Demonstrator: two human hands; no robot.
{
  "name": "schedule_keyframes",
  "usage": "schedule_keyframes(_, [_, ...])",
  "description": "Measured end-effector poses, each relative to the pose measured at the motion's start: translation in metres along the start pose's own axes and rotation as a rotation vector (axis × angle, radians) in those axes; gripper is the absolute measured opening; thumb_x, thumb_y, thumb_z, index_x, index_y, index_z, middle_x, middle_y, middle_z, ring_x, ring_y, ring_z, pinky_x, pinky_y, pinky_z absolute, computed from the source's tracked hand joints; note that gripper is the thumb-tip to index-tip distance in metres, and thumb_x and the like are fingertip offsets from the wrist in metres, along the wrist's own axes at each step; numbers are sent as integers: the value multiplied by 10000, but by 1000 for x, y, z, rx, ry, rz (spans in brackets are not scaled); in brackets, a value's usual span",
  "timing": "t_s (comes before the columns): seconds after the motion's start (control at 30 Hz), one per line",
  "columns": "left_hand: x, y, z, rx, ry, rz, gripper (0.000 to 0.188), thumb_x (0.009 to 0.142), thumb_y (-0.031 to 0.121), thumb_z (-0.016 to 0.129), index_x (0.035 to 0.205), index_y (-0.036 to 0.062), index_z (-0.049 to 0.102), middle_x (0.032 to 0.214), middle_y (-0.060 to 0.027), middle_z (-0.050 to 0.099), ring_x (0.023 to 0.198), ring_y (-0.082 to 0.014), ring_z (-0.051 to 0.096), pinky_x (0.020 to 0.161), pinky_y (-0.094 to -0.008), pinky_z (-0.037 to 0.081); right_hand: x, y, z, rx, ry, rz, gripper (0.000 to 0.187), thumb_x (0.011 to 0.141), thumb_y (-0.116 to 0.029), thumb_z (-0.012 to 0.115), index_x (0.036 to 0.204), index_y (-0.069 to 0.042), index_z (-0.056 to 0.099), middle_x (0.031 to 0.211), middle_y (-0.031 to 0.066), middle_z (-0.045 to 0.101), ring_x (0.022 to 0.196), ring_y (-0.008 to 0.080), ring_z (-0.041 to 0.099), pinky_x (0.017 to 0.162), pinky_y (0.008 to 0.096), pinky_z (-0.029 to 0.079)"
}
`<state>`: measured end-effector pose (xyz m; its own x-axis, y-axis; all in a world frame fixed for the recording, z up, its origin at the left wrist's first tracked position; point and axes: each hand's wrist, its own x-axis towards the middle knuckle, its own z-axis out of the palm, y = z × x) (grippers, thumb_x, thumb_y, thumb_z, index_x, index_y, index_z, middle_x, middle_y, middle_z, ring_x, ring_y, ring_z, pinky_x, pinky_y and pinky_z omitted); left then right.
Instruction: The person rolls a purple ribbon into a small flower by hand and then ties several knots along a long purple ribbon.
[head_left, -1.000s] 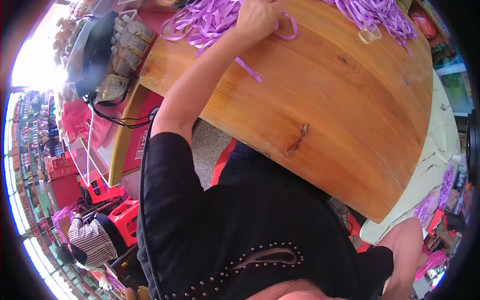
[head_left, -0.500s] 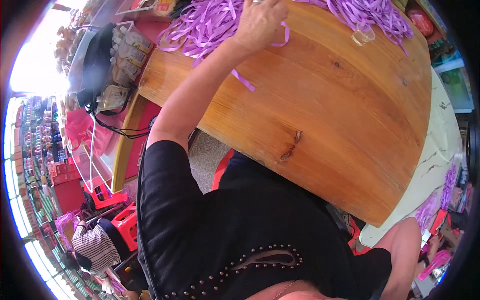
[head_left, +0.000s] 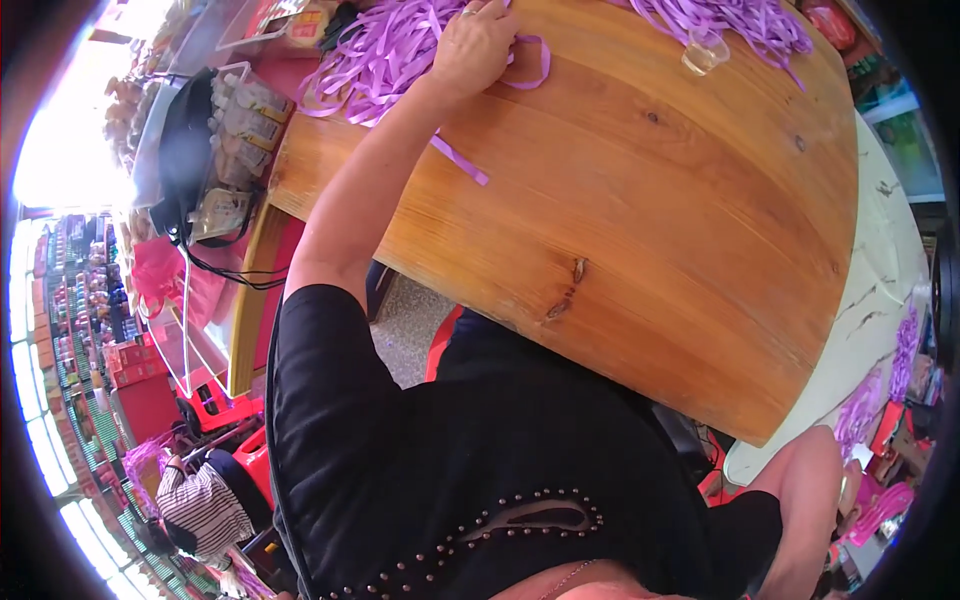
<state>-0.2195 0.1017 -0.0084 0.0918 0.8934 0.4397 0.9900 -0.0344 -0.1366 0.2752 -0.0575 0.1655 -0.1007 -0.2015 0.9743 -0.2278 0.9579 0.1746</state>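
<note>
My left hand point(head_left: 472, 52), with a ring on one finger, reaches to the far edge of the picture. Its bent fingers are closed on purple ribbon at the right side of a loose heap of purple ribbons point(head_left: 375, 55). Their tips are partly cut off by the top edge. One ribbon loop sticks out right of the hand, and a loose ribbon end point(head_left: 460, 160) lies below the wrist on the wooden table point(head_left: 650, 230). My right arm is bent at the lower right, its hand out of view.
A second heap of purple ribbons point(head_left: 745, 30) lies far right, beside a small clear cup point(head_left: 704, 52). Packaged goods point(head_left: 245, 130) and a dark bag point(head_left: 185, 150) stand at the left. A white marbled surface point(head_left: 860, 330) borders the table's right. A person in stripes point(head_left: 205, 505) is lower left.
My left hand has moved left, toward the ribbon heap. The ribbon loop beside it has shifted less than the hand. The whole view has moved slightly.
</note>
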Motion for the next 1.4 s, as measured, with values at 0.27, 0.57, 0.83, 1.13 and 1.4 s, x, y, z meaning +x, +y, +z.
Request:
schedule_keyframes(0.27, [22, 67, -51, -977, 371, 82, 93, 823, 46, 575, 915, 34, 569, 848, -129, 584, 833, -244, 599, 748, -348, 482, -67, 15, -11, -159, 1, 456, 393, 891, -301, 574, 1146, -2, 547, 1129, 109, 577, 1080, 259, 520, 895, 459, 420])
schedule_keyframes(0.57, [12, 206, -115, -759, 553, 445, 116, 685, 133, 581, 783, 84, 541, 760, -41, 511, 738, -217, 534, 662, -353, 427, -91, 50, -12, -448, -31, 956, 461, 904, -335, 526, 1192, 25, 509, 1195, 134, 548, 1036, 266, 546, 911, 400, 428])
schedule_keyframes(0.83, [20, 258, -123, -860, 798, 395, 151, 645, 210, 587, 719, 91, 531, 713, -34, 452, 730, -218, 485, 669, -353, 384, -109, 103, 41, 51, -113, 1403, 572, 875, -316, 625, 1268, 64, 455, 1251, 138, 514, 1151, 210, 489, 995, 338, 366])
schedule_keyframes(1.13, [8, 239, -103, -1256, 338, 271, 150, 775, 34, 592, 916, 38, 541, 756, -58, 518, 712, -223, 540, 624, -354, 446, -131, 109, 29, 184, -191, 1446, 296, 901, -107, 602, 1125, 81, 557, 993, 91, 602, 865, 164, 582, 785, 285, 461])
schedule_keyframes(1.4, [3, 166, -154, -1246, -96, -114, 148, 799, -62, 545, 912, 32, 560, 845, -100, 565, 810, -208, 582, 718, -299, 473, -113, 109, 20, 163, 65, 1503, 367, 856, -246, 661, 1030, 75, 620, 914, 94, 624, 779, 132, 541, 692, 259, 398])
